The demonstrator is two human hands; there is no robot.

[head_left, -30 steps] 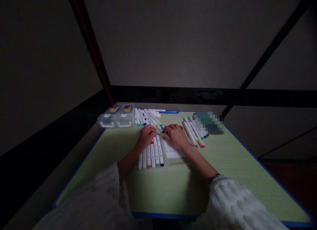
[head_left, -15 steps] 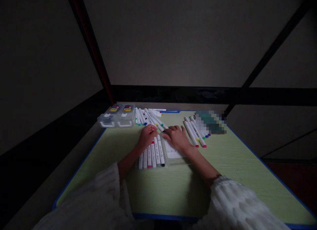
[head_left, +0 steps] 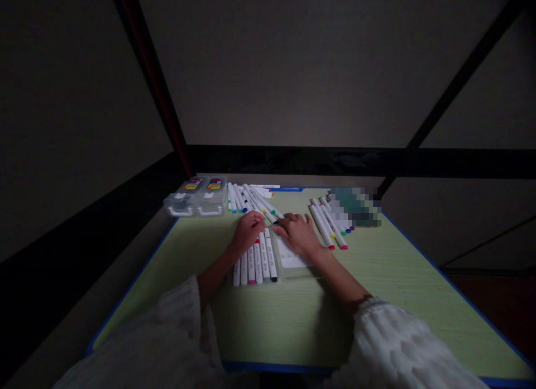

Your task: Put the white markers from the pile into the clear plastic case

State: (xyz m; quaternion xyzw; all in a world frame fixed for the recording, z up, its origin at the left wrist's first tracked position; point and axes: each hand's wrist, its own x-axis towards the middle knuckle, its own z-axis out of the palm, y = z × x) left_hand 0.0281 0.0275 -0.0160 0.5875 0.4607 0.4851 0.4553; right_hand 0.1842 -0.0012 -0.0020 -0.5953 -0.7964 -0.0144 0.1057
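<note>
A row of white markers with coloured ends lies side by side in one half of an opened clear plastic case. Over the row's far end is my left hand, its fingers curled together; what they hold, if anything, is hidden. My right hand rests with fingers stretched over the case's other half, which has a white sheet in it. Its fingertips are near a dark-ended marker of the loose pile just beyond; I cannot tell whether they touch it.
Two clear handled cases stand at the far left. Several loose markers lie beside them. More markers lie right of my right hand, near a pixelated green object. The pale green table has a blue edge.
Both hands stay almost where they were, with the same finger poses. The whole view has shifted very slightly; no marker has visibly moved.
</note>
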